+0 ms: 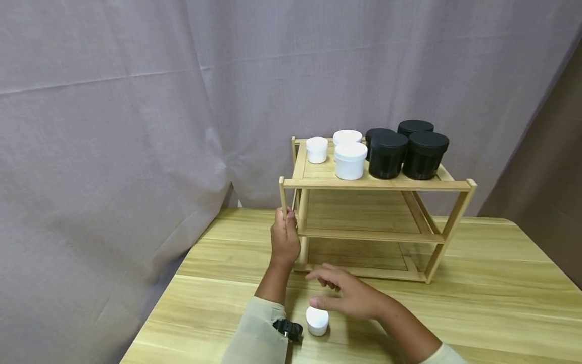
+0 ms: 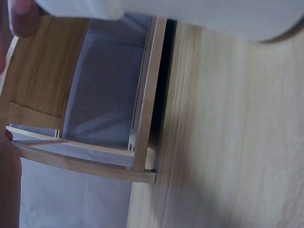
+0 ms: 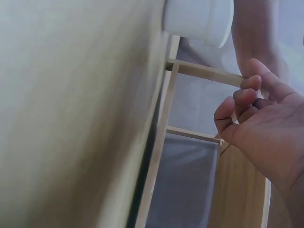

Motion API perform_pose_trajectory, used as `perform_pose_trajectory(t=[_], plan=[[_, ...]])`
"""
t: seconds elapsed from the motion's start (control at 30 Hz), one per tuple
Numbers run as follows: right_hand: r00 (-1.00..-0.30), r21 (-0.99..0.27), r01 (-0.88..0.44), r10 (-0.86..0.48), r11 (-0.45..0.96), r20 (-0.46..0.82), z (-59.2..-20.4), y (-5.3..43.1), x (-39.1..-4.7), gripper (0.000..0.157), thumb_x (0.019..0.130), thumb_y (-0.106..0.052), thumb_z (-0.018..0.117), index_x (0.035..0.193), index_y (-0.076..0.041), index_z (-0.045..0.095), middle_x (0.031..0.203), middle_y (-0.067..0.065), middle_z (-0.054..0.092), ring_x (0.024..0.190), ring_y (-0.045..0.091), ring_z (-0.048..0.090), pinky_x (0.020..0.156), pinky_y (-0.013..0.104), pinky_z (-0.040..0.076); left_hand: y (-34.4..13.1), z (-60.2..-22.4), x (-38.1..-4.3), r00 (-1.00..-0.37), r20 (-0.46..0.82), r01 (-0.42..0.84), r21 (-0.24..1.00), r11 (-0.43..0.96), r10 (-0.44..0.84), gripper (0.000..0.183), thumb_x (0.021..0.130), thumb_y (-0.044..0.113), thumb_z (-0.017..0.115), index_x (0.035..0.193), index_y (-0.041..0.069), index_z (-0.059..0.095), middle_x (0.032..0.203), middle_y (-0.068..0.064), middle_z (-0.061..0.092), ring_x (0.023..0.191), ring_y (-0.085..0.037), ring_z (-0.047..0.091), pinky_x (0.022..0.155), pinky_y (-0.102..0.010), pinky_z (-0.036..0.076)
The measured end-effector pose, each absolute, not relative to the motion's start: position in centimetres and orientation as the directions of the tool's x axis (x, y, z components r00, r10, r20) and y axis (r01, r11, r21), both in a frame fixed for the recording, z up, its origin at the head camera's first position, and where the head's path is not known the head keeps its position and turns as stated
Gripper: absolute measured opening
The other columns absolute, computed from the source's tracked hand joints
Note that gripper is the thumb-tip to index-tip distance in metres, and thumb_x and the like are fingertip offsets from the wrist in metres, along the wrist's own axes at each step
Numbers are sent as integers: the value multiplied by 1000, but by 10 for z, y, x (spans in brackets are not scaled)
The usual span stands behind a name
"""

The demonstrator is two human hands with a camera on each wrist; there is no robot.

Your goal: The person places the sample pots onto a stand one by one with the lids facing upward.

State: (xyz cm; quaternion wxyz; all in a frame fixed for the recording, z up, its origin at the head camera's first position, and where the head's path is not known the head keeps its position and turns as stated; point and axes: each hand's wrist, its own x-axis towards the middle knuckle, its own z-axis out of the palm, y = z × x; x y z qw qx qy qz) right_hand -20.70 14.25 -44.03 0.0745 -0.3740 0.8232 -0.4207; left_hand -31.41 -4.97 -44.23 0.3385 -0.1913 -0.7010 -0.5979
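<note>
A light wooden rack (image 1: 373, 235) stands on the table, and my left hand (image 1: 285, 237) grips its left front upright. Below the rack's front edge, a small white lidded jar (image 1: 317, 320) sits upright on the tabletop; it also shows close up at the top of the right wrist view as a white jar (image 3: 197, 19). My right hand (image 1: 347, 294) hovers just above and beyond this jar, thumb apart from loosely bent fingers, holding nothing. Only part of the left hand (image 2: 8, 183) appears at the edge of the left wrist view.
On the rack's top shelf stand three white jars (image 1: 350, 164) at left and several black jars (image 1: 425, 156) at right. The wooden table (image 1: 218, 303) ends at a grey curtain (image 1: 136, 151) behind and to the left.
</note>
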Motion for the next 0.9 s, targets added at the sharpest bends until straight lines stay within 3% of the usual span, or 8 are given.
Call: perform_pose_trajectory(t=[0.27, 0.47, 0.7, 0.9], plan=[[-732, -769, -494, -671, 406, 116, -444, 146, -202, 54, 102, -38, 78, 148, -16, 62, 138, 20, 58, 119, 30, 55, 93, 48, 53, -50, -441, -313, -695, 706, 675, 706, 217, -134, 22, 117, 8, 42, 108, -9, 53, 69, 0, 43, 58, -2, 34, 52, -20, 30], [-719, -772, -491, -688, 404, 97, -449, 148, -203, 61, 98, -39, 82, 150, -13, 62, 133, 19, 56, 121, 33, 56, 99, 49, 53, -50, -443, -312, -701, 699, 670, 713, 205, -142, 20, 117, 9, 42, 106, -3, 54, 68, 1, 43, 57, -2, 34, 51, -20, 30], [-724, -775, -459, -689, 434, 43, -451, 149, -203, 73, 94, -40, 86, 153, -8, 58, 136, 19, 53, 129, 38, 55, 102, 60, 52, -48, -445, -314, -678, 720, 687, 693, 218, -149, 21, 116, 7, 43, 106, -7, 54, 68, -14, 50, 58, -3, 37, 52, -21, 33], [-738, -765, -442, -674, 469, 13, -449, 150, -205, 81, 88, -40, 90, 154, -6, 56, 136, 19, 54, 123, 34, 57, 97, 58, 55, -49, -442, -313, -690, 709, 678, 704, 213, -148, 21, 117, 8, 43, 107, -7, 54, 68, -8, 47, 58, -3, 36, 52, -20, 32]])
